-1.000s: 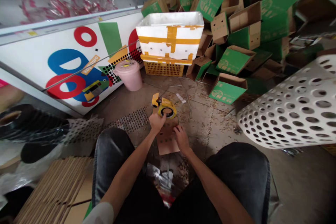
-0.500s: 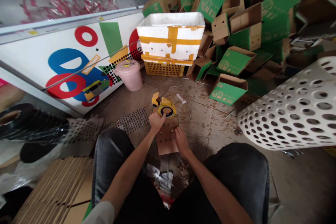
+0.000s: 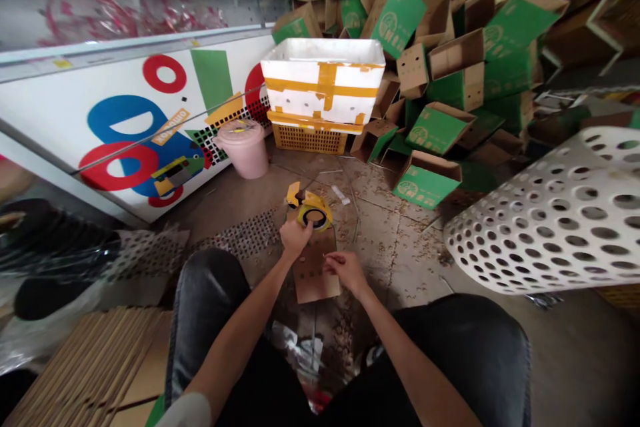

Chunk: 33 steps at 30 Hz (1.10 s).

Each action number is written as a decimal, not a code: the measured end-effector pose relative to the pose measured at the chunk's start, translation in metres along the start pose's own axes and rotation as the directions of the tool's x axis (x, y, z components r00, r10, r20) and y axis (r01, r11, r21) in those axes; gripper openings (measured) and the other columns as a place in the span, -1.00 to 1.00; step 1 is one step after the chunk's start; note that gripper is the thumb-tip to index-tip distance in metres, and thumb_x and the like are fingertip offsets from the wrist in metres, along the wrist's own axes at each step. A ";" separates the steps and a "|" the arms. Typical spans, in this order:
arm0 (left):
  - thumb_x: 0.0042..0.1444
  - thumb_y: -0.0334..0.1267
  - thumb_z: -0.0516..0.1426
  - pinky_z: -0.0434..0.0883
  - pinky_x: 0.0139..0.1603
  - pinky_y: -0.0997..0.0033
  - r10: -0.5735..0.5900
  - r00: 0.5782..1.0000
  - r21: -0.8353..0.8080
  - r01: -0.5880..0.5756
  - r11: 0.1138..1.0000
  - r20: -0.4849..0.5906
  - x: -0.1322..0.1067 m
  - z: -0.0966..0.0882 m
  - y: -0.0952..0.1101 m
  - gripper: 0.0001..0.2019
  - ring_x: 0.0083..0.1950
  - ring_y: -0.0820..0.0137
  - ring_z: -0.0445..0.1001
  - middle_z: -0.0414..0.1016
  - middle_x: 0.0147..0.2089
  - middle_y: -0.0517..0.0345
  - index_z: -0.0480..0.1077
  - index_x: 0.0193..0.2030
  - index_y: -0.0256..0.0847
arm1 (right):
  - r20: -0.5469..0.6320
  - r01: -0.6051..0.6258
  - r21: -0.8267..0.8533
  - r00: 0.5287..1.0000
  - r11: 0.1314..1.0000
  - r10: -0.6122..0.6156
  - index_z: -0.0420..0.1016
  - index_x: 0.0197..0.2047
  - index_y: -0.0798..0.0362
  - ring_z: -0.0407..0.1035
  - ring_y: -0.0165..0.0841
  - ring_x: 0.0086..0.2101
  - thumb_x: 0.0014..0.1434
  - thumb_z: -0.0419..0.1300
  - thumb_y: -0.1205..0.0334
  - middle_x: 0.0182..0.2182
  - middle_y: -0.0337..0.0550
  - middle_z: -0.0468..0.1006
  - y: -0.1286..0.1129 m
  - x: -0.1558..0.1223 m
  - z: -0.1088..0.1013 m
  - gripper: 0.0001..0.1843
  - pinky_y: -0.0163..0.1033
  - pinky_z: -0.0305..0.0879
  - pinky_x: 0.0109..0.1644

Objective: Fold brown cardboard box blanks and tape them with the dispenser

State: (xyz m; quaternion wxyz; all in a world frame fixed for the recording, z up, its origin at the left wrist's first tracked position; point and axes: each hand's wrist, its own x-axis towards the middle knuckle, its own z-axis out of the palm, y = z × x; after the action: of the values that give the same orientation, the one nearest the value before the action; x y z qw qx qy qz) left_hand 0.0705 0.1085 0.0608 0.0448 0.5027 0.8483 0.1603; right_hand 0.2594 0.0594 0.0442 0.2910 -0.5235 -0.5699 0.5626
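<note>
Your left hand (image 3: pixel 296 239) is curled closed around the lower edge of the yellow tape dispenser (image 3: pixel 309 208), which sits at the top end of a flat cardboard piece (image 3: pixel 313 283) on the floor. Your right hand (image 3: pixel 347 269) is partly open, and its fingers (image 3: pixel 333 259) are at the right edge of the card, holding nothing that can be seen. To the right, the concrete floor (image 3: pixel 395 260) with wood shavings gives room until the white perforated basket (image 3: pixel 565 213). Farther ahead stand a pink bucket (image 3: pixel 243 150) and a taped foam box (image 3: pixel 323 83), beside a heap of green cartons (image 3: pixel 430 67). Your knees (image 3: pixel 210 300) limit the near side.
</note>
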 end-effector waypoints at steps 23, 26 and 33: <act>0.36 0.12 -0.02 0.36 -0.20 0.36 0.107 0.994 0.054 -0.108 0.993 0.022 0.002 0.003 0.000 -0.44 -0.12 0.13 0.64 0.67 -0.20 -0.21 0.65 -0.20 -0.28 | -0.107 -0.042 0.320 0.991 0.946 0.080 0.59 -0.37 0.09 0.22 -0.51 -0.54 -0.03 0.23 0.17 -0.53 -0.29 0.46 -0.050 -0.011 -0.036 -0.80 -0.37 0.07 -0.47; 0.37 0.10 -0.01 0.36 -0.21 0.36 0.117 0.993 0.053 -0.118 0.992 0.018 0.000 0.003 0.002 -0.46 -0.12 0.12 0.64 0.67 -0.20 -0.22 0.66 -0.17 -0.28 | -0.099 -0.045 0.354 0.991 0.934 0.086 0.60 -0.38 0.11 0.19 -0.52 -0.55 -0.03 0.25 0.15 -0.54 -0.28 0.45 -0.054 -0.011 -0.042 -0.79 -0.37 0.03 -0.47; 0.37 0.10 -0.04 0.36 -0.20 0.35 0.079 0.997 0.064 -0.078 0.995 -0.014 0.001 0.009 0.003 -0.44 -0.14 0.12 0.64 0.67 -0.21 -0.20 0.65 -0.15 -0.29 | -0.045 -0.045 0.452 0.996 0.891 0.073 0.52 -0.40 0.11 0.16 -0.55 -0.53 -0.04 0.26 0.14 -0.51 -0.32 0.37 -0.062 -0.016 -0.047 -0.80 -0.39 -0.01 -0.46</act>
State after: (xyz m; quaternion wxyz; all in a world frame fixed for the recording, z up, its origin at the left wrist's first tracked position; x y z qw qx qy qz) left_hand 0.0749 0.1127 0.0537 0.0153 0.5353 0.8330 0.1391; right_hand 0.2910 0.0716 0.1164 0.4043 -0.4758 -0.3989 0.6716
